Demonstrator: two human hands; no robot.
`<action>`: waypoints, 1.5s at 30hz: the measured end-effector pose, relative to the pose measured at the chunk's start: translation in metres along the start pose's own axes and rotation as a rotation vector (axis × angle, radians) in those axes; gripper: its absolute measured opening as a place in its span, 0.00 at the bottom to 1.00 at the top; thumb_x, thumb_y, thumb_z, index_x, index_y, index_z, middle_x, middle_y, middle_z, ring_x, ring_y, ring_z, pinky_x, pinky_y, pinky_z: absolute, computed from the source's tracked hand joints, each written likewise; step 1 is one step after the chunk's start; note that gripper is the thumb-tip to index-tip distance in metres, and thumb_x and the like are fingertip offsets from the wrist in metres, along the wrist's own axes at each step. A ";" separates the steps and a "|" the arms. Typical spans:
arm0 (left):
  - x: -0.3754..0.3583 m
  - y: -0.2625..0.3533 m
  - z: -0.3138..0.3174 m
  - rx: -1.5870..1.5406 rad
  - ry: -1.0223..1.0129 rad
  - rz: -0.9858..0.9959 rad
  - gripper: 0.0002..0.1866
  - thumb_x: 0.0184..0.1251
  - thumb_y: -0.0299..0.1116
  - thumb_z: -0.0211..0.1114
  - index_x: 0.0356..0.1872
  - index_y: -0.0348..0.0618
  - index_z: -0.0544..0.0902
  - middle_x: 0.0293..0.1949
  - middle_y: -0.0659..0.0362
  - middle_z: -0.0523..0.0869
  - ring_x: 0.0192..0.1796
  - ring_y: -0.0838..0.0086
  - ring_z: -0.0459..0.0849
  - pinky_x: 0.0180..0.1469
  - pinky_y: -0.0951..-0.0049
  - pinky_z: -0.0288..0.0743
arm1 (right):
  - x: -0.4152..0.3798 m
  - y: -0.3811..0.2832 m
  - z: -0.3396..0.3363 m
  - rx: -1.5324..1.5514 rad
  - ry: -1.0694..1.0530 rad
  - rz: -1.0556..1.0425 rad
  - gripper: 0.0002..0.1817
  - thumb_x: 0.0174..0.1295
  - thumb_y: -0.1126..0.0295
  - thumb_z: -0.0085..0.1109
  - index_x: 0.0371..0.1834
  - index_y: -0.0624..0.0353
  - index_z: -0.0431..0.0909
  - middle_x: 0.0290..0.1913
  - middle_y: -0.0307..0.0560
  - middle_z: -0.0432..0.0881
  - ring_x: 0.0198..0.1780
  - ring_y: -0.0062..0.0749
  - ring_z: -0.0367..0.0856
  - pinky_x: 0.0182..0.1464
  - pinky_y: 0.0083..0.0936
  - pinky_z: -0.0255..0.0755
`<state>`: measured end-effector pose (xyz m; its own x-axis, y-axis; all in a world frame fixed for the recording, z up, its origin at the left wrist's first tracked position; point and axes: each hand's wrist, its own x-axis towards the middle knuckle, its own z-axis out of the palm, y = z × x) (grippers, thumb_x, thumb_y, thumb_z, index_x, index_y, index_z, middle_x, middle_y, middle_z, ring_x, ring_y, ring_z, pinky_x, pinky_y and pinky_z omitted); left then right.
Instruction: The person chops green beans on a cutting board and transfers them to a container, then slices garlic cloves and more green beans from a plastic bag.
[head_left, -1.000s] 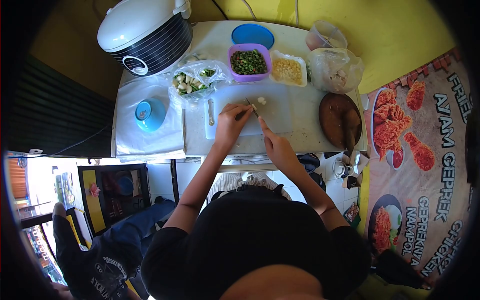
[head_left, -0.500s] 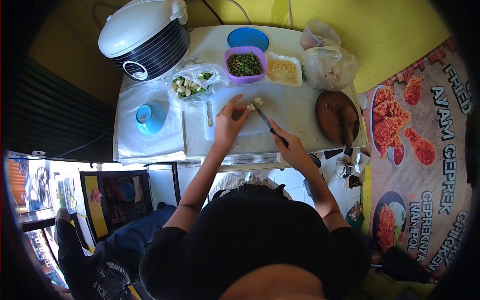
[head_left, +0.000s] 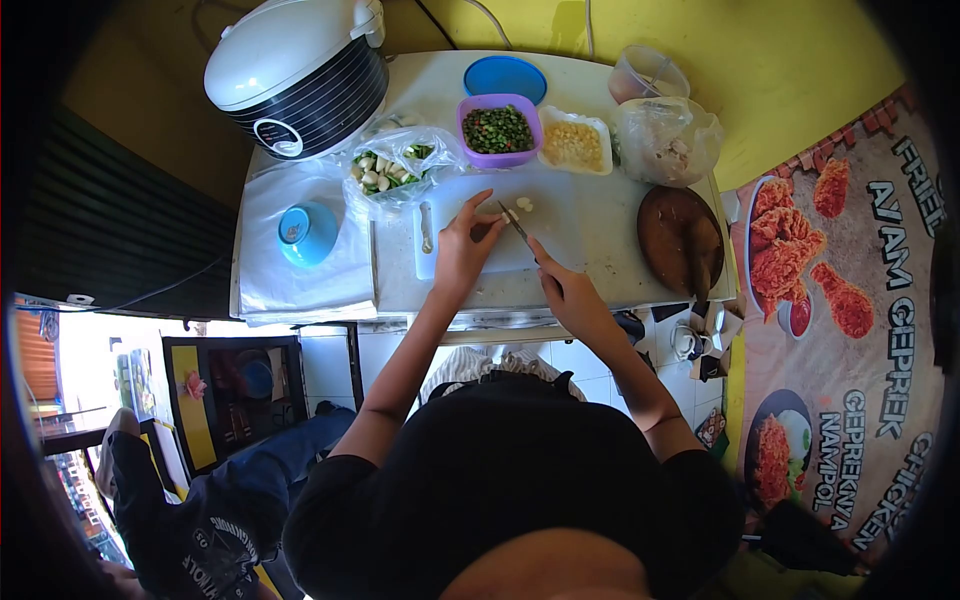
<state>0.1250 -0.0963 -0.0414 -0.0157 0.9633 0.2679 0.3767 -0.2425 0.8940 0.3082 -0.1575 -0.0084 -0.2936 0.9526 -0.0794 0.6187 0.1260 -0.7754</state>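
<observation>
My right hand (head_left: 572, 297) is closed around the handle of a small kitchen knife (head_left: 515, 224), its blade slanting up and left over the white cutting board (head_left: 552, 240). My left hand (head_left: 467, 243) is on the board's left half, thumb and fingertips pinching a small white piece, probably a garlic clove, against the blade; the fingers partly hide it. Just beyond the knife tip lie a few pale slices (head_left: 525, 204). Behind the board, a clear plastic bag (head_left: 392, 172) holds white and green pieces, beside a purple container (head_left: 497, 157) of chopped green vegetables.
A white tub (head_left: 576, 147) of pale yellow bits and a knotted plastic bag (head_left: 668, 143) stand at the back right. To the right sits a brown stone mortar (head_left: 675, 240) with a pestle. Leftward are an upturned blue bowl (head_left: 308, 234) and a rice cooker (head_left: 300, 85). A person (head_left: 235, 515) sits at lower left.
My right hand has turned the knife slightly, its handle now more covered by my fingers. My left hand keeps its pinch. The whole view has shifted slightly.
</observation>
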 end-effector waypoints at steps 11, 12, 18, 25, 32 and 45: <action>0.001 -0.003 0.000 -0.027 0.001 0.000 0.22 0.60 0.26 0.68 0.56 0.43 0.74 0.34 0.54 0.89 0.36 0.67 0.89 0.41 0.71 0.81 | 0.001 0.004 0.010 -0.031 0.040 -0.040 0.31 0.69 0.72 0.47 0.75 0.43 0.55 0.22 0.66 0.76 0.25 0.59 0.79 0.32 0.46 0.72; 0.001 -0.003 0.000 -0.027 0.002 -0.002 0.22 0.60 0.26 0.68 0.56 0.43 0.74 0.34 0.54 0.89 0.36 0.67 0.89 0.41 0.71 0.81 | 0.002 0.004 0.011 -0.042 0.038 -0.040 0.31 0.69 0.71 0.47 0.75 0.43 0.55 0.21 0.66 0.76 0.25 0.59 0.79 0.32 0.47 0.72; 0.001 0.000 -0.001 -0.033 0.002 -0.046 0.21 0.60 0.26 0.69 0.54 0.41 0.74 0.33 0.53 0.89 0.35 0.68 0.89 0.40 0.71 0.81 | 0.001 -0.001 0.014 -0.127 0.038 -0.026 0.31 0.69 0.73 0.46 0.75 0.45 0.54 0.19 0.64 0.72 0.21 0.53 0.75 0.30 0.40 0.70; 0.001 0.000 -0.001 -0.043 0.000 -0.062 0.21 0.60 0.26 0.69 0.54 0.42 0.73 0.32 0.53 0.89 0.34 0.68 0.89 0.38 0.71 0.81 | 0.002 0.003 0.015 -0.195 -0.002 -0.024 0.34 0.69 0.71 0.46 0.77 0.41 0.48 0.20 0.62 0.77 0.23 0.56 0.78 0.31 0.48 0.71; 0.000 0.000 -0.001 -0.048 0.004 -0.039 0.21 0.61 0.26 0.68 0.54 0.42 0.72 0.33 0.53 0.89 0.35 0.66 0.89 0.40 0.70 0.81 | 0.004 0.012 0.018 -0.167 -0.004 -0.035 0.33 0.69 0.71 0.45 0.77 0.41 0.49 0.22 0.64 0.77 0.23 0.56 0.79 0.31 0.48 0.71; 0.005 -0.001 -0.012 -0.005 -0.020 -0.068 0.23 0.60 0.27 0.69 0.57 0.44 0.75 0.35 0.54 0.89 0.37 0.69 0.89 0.42 0.71 0.81 | -0.008 0.022 0.007 0.215 -0.031 0.004 0.29 0.70 0.73 0.47 0.74 0.44 0.58 0.22 0.49 0.66 0.25 0.24 0.63 0.34 0.22 0.66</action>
<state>0.1135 -0.0925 -0.0364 -0.0225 0.9797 0.1995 0.3704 -0.1772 0.9118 0.3193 -0.1645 -0.0297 -0.3157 0.9437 -0.0992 0.4508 0.0571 -0.8908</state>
